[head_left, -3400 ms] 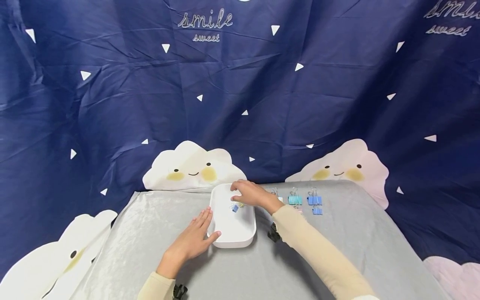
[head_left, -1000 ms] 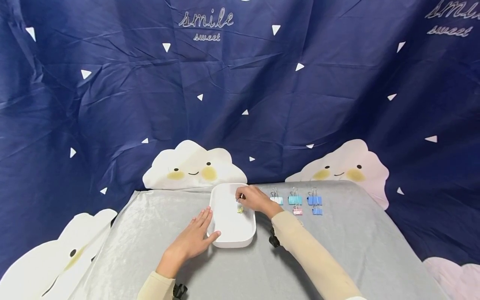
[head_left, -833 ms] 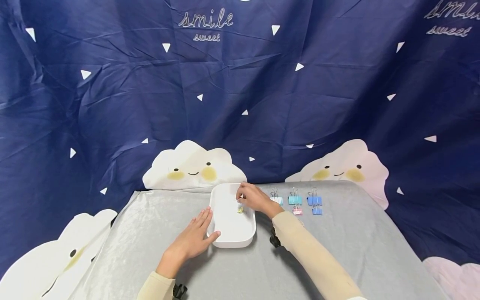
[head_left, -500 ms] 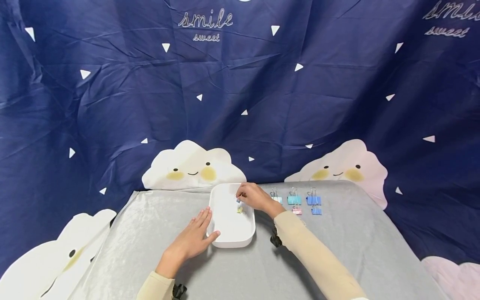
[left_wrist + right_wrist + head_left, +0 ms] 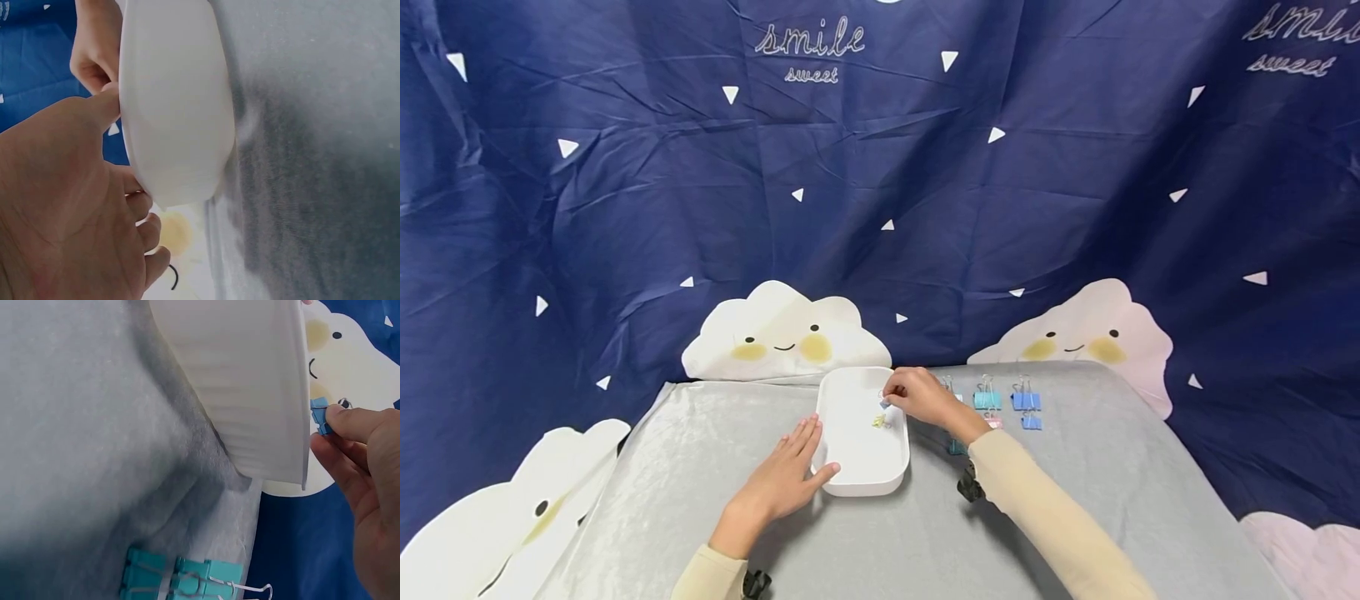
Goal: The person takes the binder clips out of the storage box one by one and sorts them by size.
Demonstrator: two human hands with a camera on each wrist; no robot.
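Observation:
My left hand (image 5: pixel 786 479) lies with straight fingers on the left rim of a white tray (image 5: pixel 865 487); in the left wrist view its thumb touches the rim. Over the tray's right side, my right hand (image 5: pixel 925 398) pinches a small blue binder clip (image 5: pixel 320 415) between thumb and fingers. The right wrist view has this clip just beyond the tray's edge, above rim level. A small yellow binder clip (image 5: pixel 878 422) lies inside the tray, just below the held one in the head view.
Right of the tray, teal (image 5: pixel 987 400), blue (image 5: pixel 1026 401) and pink (image 5: pixel 992 421) binder clips stand in rows, with a smaller blue clip (image 5: pixel 1032 422). My right arm partly covers another teal clip (image 5: pixel 957 447). A navy curtain (image 5: pixel 880 208) hangs behind the grey-covered table (image 5: pixel 700 433).
The small blue binder clip lay in the tray beside the yellow one; now my right hand holds it, raised and shifted slightly right. My left hand has stayed on the rim.

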